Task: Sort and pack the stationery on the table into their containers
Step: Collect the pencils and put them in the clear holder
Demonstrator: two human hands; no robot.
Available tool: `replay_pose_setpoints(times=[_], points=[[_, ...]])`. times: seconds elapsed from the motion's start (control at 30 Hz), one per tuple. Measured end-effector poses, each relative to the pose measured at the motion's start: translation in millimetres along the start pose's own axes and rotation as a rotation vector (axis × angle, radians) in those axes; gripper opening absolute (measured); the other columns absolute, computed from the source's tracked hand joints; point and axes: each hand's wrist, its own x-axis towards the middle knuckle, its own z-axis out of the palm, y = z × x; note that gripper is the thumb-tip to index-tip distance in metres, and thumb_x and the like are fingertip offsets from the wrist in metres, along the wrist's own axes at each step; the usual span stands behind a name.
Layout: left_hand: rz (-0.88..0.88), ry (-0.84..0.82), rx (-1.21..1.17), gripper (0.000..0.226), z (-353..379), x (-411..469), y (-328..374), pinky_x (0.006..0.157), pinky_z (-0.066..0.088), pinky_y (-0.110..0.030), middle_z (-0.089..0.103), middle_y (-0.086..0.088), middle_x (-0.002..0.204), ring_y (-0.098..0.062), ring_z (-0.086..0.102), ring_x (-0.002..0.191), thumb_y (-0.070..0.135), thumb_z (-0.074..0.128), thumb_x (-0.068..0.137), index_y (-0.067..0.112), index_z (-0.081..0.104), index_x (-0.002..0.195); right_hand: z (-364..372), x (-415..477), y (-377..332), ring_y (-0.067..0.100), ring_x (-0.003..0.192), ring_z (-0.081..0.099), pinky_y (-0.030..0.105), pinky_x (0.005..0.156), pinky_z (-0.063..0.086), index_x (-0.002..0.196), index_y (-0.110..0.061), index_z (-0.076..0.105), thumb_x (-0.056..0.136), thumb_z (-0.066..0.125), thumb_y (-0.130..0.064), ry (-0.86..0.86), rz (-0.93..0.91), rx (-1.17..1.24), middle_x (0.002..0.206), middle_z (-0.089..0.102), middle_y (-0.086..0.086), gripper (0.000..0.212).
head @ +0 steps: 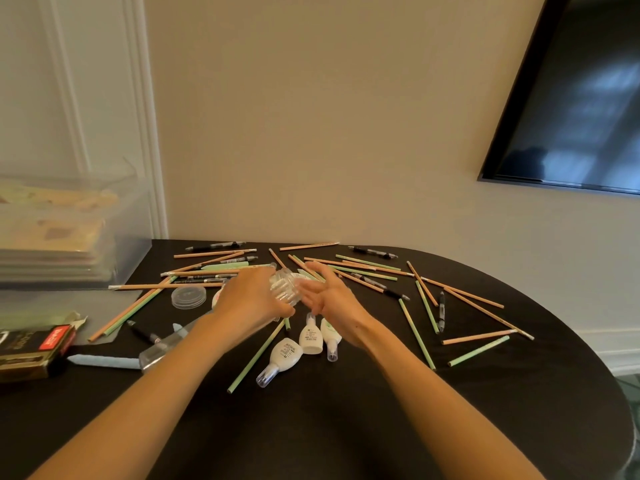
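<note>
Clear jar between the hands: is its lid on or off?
Probably off: a round clear lid lies flat on the table beside the left hand holding the jar; the jar's mouth is blurred.

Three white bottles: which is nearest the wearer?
The leftmost bottle, clear cap pointing lower left; the other two lie farther back, side by side.

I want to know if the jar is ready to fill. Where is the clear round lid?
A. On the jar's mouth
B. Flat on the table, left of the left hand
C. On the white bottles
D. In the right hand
B: the clear round lid lies flat on the table, left of the left hand, which grips the clear jar; the right hand holds no lid.
</note>
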Motion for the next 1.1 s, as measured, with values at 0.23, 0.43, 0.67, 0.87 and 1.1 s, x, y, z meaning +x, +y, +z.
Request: replay_pose_setpoints(times=[0.23, 0.43, 0.67, 0.87, 1.1], points=[[-0.026, 0.009, 0.026, 0.078, 2.9, 11.0, 1.8, 0.093, 0.044, -0.034, 0.052, -0.003, 0.132, -0.021, 0.049, 0.119, 0.043, 0.073, 0.073, 0.018, 0.039, 0.139, -24.1, 26.3, 22.8, 0.022, 0.120, 0.050, 0.023, 0.075, 0.045, 0.125, -0.015, 0.050, 0.079, 0.047, 0.014, 0.314, 0.109, -0.015, 0.131, 0.053, 0.009, 0.055], [0.018, -0.001, 0.079, 0.082, 8.4, 36.1, 15.3, 0.096, 0.041, -0.033, 0.045, -0.004, 0.138, -0.021, 0.044, 0.124, 0.046, 0.069, 0.077, 0.019, 0.029, 0.144, -77.3, 51.0, 51.6, 0.016, 0.093, 0.063, 0.035, 0.093, 0.050, 0.114, -0.008, 0.059, 0.091, 0.046, 0.002, 0.537, 0.269, -0.086, 0.096, 0.067, 0.009, 0.028], [0.039, -0.006, 0.119, 0.080, 21.0, 70.5, 22.4, 0.096, 0.041, -0.032, 0.043, -0.003, 0.139, -0.021, 0.043, 0.126, 0.047, 0.068, 0.078, 0.022, 0.029, 0.144, -119.3, 84.9, 67.2, 0.016, 0.100, 0.058, 0.030, 0.090, 0.046, 0.128, -0.009, 0.053, 0.095, 0.045, -0.007, 0.491, 0.186, -0.803, 0.123, 0.058, 0.009, 0.034], [0.006, -0.031, 0.153, 0.084, 28.5, 90.7, 18.9, 0.100, 0.039, -0.033, 0.040, -0.004, 0.142, -0.021, 0.040, 0.129, 0.050, 0.067, 0.078, 0.022, 0.025, 0.145, -120.7, 116.8, 73.8, 0.023, 0.116, 0.050, 0.034, 0.092, 0.047, 0.130, -0.010, 0.049, 0.096, 0.047, -0.014, 0.345, 0.194, -1.133, 0.135, 0.042, 0.009, 0.034], [-0.007, -0.033, 0.173, 0.083, 32.8, 99.3, 18.2, 0.101, 0.038, -0.033, 0.039, -0.003, 0.142, -0.021, 0.039, 0.129, 0.049, 0.066, 0.079, 0.022, 0.024, 0.145, -122.1, 132.1, 71.3, 0.021, 0.101, 0.056, 0.026, 0.080, 0.045, 0.117, -0.007, 0.054, 0.093, 0.054, -0.012, 0.346, 0.187, -1.162, 0.134, 0.040, 0.011, 0.025]])
